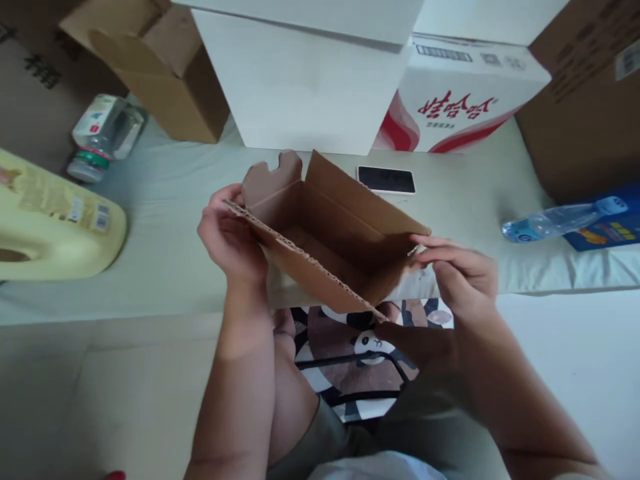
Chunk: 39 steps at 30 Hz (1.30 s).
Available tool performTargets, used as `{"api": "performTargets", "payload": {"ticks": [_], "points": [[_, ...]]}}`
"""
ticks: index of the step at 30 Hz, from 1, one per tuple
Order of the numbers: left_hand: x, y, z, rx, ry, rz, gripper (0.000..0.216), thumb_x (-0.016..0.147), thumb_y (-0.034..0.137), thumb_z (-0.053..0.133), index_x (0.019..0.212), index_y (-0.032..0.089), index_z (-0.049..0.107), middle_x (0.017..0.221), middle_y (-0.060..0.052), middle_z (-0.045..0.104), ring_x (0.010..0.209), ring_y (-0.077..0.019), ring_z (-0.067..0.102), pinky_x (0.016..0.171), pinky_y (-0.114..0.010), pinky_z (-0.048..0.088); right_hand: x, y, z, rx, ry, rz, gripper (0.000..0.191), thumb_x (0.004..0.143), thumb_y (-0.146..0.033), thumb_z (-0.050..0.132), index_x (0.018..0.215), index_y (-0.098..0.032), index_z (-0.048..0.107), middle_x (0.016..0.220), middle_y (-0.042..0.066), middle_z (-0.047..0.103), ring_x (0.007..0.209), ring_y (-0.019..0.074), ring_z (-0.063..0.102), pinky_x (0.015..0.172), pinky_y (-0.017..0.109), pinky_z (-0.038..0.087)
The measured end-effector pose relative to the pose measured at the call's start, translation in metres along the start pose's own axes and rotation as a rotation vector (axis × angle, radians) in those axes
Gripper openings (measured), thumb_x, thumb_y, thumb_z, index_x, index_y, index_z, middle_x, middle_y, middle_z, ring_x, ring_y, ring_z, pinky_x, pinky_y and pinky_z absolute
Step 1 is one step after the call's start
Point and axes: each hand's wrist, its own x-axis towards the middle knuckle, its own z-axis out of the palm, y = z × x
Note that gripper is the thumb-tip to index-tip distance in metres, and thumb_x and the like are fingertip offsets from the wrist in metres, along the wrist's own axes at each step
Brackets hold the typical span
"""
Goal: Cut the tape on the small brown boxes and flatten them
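I see an open cardboard box (320, 270) held up at the table's (170, 260) near edge; the left hand (227, 233) curls half closed around its left corner; the right hand (457, 270) pinches its right end between thumb and fingers; beyond the box lies a phone (386, 180); right of it, a bottle (560, 221); left of it, a yellow jug (60, 223).

Around me, soft, dimmish light leaves shadow inside the open brown cardboard box (336, 243); the view's edges stretch, slightly blurred.
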Motion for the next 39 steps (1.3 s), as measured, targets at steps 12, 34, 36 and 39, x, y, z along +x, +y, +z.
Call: {"api": "performTargets", "payload": {"ticks": [12,34,36,39], "points": [[-0.014,-0.028,-0.005,0.379,-0.265,0.276,0.035,0.094,0.044,0.067,0.075,0.017,0.076,0.079,-0.005,0.075,0.074,-0.0159,0.063,0.073,-0.031,0.047,-0.01,0.041,0.034,-0.296,0.579,-0.325,0.066,0.077,-0.045,0.085,0.138,-0.035,0.062,0.101,0.005,0.052,0.092,0.0226,0.056,0.078,0.04,0.055],[-0.014,-0.033,-0.014,0.552,-0.416,0.267,0.021,0.086,0.027,0.078,0.106,0.023,0.084,0.102,-0.004,0.079,0.087,-0.0151,0.065,0.083,-0.028,0.048,-0.027,0.033,0.041,0.209,0.169,-0.091,0.04,0.104,-0.044,0.046,0.116,-0.026,0.08,0.133,0.005,0.076,0.12,0.028,0.074,0.1,0.045,0.063],[-0.014,-0.034,-0.015,0.544,-0.412,0.262,0.021,0.087,0.028,0.076,0.106,0.023,0.084,0.102,-0.004,0.079,0.091,-0.0164,0.067,0.084,-0.029,0.049,-0.027,0.032,0.042,0.184,0.182,-0.073,0.032,0.101,-0.033,0.051,0.114,-0.027,0.08,0.131,0.003,0.077,0.119,0.0267,0.075,0.1,0.044,0.063],[-0.015,-0.036,-0.016,0.535,-0.404,0.234,0.022,0.09,0.032,0.073,0.108,0.023,0.083,0.104,-0.004,0.08,0.096,-0.0183,0.07,0.087,-0.03,0.05,-0.028,0.032,0.043,0.169,0.188,-0.074,0.031,0.1,-0.03,0.052,0.114,-0.027,0.08,0.13,0.003,0.078,0.119,0.0262,0.075,0.1,0.044,0.062]]}}
